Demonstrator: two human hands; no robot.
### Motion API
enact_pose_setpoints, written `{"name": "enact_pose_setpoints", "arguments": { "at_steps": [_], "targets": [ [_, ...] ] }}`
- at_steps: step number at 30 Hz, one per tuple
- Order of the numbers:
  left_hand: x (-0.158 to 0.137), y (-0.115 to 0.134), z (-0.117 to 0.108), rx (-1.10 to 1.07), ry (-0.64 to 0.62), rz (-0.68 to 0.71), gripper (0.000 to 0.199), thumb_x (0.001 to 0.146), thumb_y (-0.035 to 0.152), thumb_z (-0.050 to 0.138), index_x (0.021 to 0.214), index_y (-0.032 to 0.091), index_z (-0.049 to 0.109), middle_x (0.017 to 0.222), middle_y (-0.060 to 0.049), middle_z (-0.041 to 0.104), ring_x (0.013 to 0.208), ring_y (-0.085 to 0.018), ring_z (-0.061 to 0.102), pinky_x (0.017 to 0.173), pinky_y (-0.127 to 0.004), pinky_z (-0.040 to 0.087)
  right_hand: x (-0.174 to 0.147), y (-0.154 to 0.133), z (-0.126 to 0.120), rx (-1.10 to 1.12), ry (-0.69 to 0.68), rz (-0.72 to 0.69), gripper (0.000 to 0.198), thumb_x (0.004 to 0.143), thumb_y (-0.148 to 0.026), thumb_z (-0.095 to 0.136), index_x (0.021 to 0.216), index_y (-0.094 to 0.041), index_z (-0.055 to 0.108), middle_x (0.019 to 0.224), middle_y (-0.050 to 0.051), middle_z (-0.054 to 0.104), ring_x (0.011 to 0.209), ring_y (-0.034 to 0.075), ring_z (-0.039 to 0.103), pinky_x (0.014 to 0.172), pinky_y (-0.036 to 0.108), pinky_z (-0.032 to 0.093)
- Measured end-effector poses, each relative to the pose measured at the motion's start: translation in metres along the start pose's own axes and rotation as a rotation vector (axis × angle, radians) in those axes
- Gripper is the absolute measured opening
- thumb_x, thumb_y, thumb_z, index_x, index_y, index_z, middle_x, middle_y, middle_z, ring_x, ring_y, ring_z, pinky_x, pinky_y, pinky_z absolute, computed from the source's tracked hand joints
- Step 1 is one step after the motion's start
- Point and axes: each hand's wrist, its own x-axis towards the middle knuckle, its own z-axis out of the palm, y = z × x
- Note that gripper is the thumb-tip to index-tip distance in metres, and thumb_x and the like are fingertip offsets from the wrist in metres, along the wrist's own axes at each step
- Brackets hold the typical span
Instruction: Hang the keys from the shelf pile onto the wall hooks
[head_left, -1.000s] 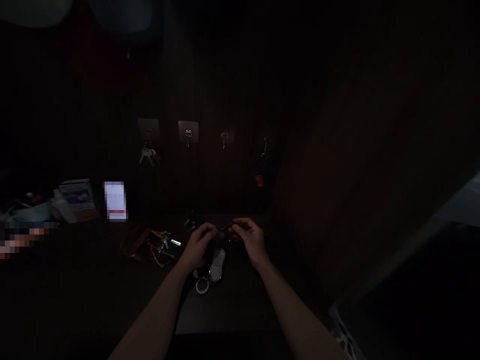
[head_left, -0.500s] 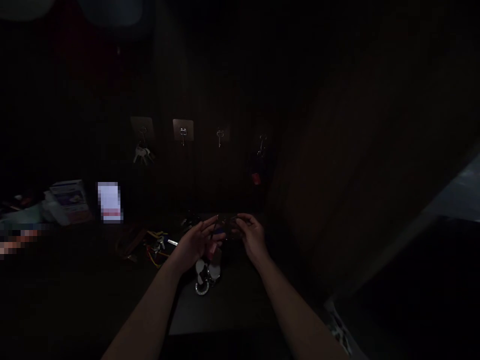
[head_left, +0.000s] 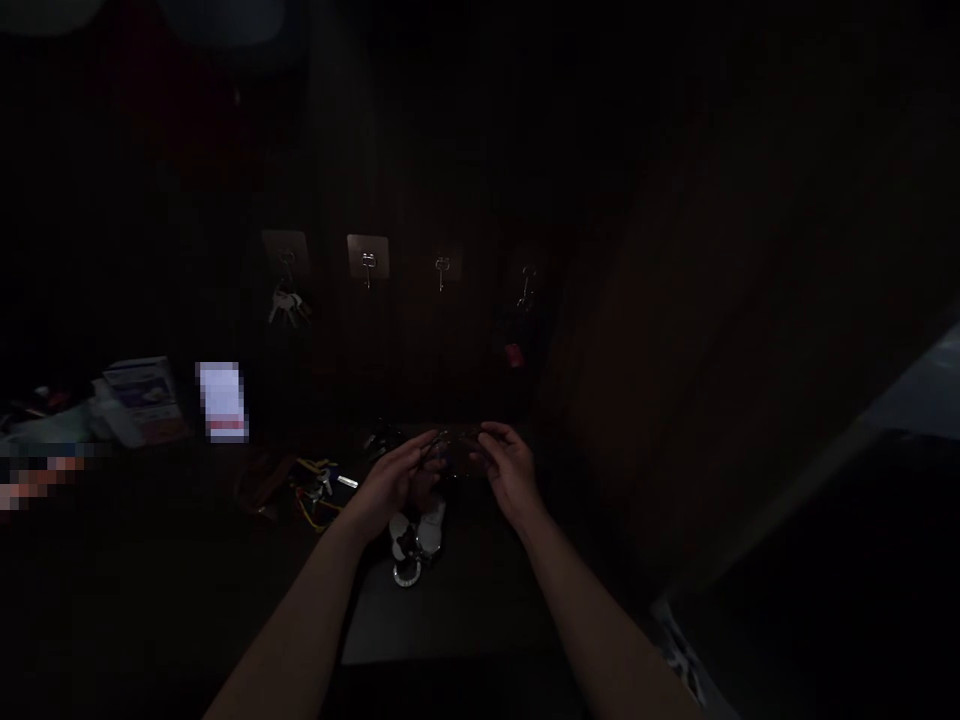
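Both hands are close together over the dark surface, their fingers bent inward. My left hand (head_left: 394, 482) has its fingers closed around something dark. My right hand (head_left: 510, 470) pinches at the other side of a thin, dark item with small metallic glints (head_left: 454, 436); its kind is too dark to make out. Just below my left hand are white rounded charms (head_left: 430, 535) and a shiny metal ring (head_left: 406, 573). To the left lie keys with yellow and red cords (head_left: 321, 490).
On the wall are several hooks, one with a key bunch (head_left: 285, 305) and another with a dark item with a red tag (head_left: 514, 355). A bright blurred panel (head_left: 223, 402) and a box (head_left: 146, 398) stand at left. A pale panel edge (head_left: 780, 510) slants at right.
My fingers have shifted slightly around the thin item, and the reddish piece under my left hand looks darker. The white charms and ring have barely moved.
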Motion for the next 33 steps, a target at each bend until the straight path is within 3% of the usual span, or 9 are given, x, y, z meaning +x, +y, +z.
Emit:
{"name": "enact_pose_setpoints", "arguments": {
  "at_steps": [5,11,17,23,25,29,31,33],
  "targets": [
    [0.0014,-0.0027,-0.0001,0.115,0.078,-0.008,0.057,0.069,0.028,0.069,0.123,0.021,0.052,0.113,-0.01,0.061,0.083,-0.015,0.061,0.065,-0.022,0.045,-0.0009,0.0012,-0.0002,0.021,-0.035,-0.013,0.021,0.063,-0.024,0.073,0.081,-0.021,0.062,0.077,-0.002,0.067,0.072,0.012,0.066,0.055,0.018,0.052],
    [0.0008,-0.0008,0.0025,0.303,0.16,0.04,0.055,0.064,0.031,0.072,0.116,0.022,0.057,0.108,-0.007,0.063,0.073,-0.012,0.059,0.053,-0.019,0.04,-0.0011,0.0019,-0.0001,0.032,-0.05,0.012,0.023,0.061,-0.023,0.075,0.08,-0.021,0.062,0.078,-0.002,0.068,0.072,0.013,0.066,0.054,0.018,0.052],
    [0.0014,-0.0001,0.0046,0.303,0.141,0.063,0.058,0.065,0.029,0.071,0.12,0.021,0.053,0.115,-0.009,0.061,0.079,-0.015,0.06,0.055,-0.019,0.042,-0.0007,0.0018,0.0004,0.011,-0.028,0.014,0.025,0.06,-0.025,0.076,0.081,-0.021,0.063,0.076,-0.002,0.067,0.069,0.012,0.065,0.053,0.018,0.052],
    [0.0027,-0.0036,0.0,0.272,0.181,0.046,0.048,0.067,0.028,0.068,0.114,0.022,0.058,0.111,-0.006,0.063,0.077,-0.013,0.062,0.055,-0.018,0.043,0.001,0.004,-0.0019,-0.023,0.012,-0.002,0.023,0.06,-0.026,0.075,0.08,-0.021,0.064,0.073,-0.003,0.066,0.067,0.01,0.064,0.05,0.015,0.048],
    [0.0022,-0.0047,-0.0017,0.268,0.197,0.045,0.047,0.068,0.028,0.067,0.113,0.024,0.059,0.105,-0.004,0.064,0.068,-0.01,0.06,0.053,-0.018,0.042,0.0014,0.0044,-0.0025,-0.02,0.011,-0.006,0.022,0.061,-0.026,0.074,0.08,-0.021,0.065,0.073,-0.003,0.066,0.066,0.009,0.063,0.051,0.015,0.047],
    [0.0015,-0.0062,-0.0033,0.33,0.202,0.018,0.046,0.068,0.035,0.067,0.111,0.02,0.06,0.074,0.0,0.066,0.049,-0.007,0.052,0.047,-0.019,0.039,0.001,0.0038,-0.0018,-0.017,-0.005,0.002,0.021,0.061,-0.026,0.074,0.08,-0.022,0.065,0.073,-0.003,0.065,0.067,0.01,0.062,0.051,0.016,0.047],
    [0.0021,-0.0064,-0.0035,0.325,0.216,0.035,0.043,0.069,0.039,0.066,0.105,0.017,0.063,0.073,-0.002,0.066,0.055,-0.01,0.056,0.052,-0.021,0.043,0.0006,0.0027,-0.0009,-0.017,0.0,0.003,0.021,0.061,-0.026,0.074,0.079,-0.022,0.065,0.073,-0.003,0.065,0.067,0.01,0.062,0.052,0.017,0.047],
    [0.0031,-0.0059,-0.0034,0.288,0.245,0.082,0.042,0.068,0.041,0.066,0.103,0.018,0.063,0.087,-0.004,0.068,0.07,-0.013,0.062,0.062,-0.023,0.047,0.0003,0.0018,0.0,-0.019,0.009,0.007,0.021,0.06,-0.026,0.074,0.079,-0.022,0.065,0.073,-0.003,0.065,0.067,0.01,0.061,0.052,0.017,0.047]
  ]
}}
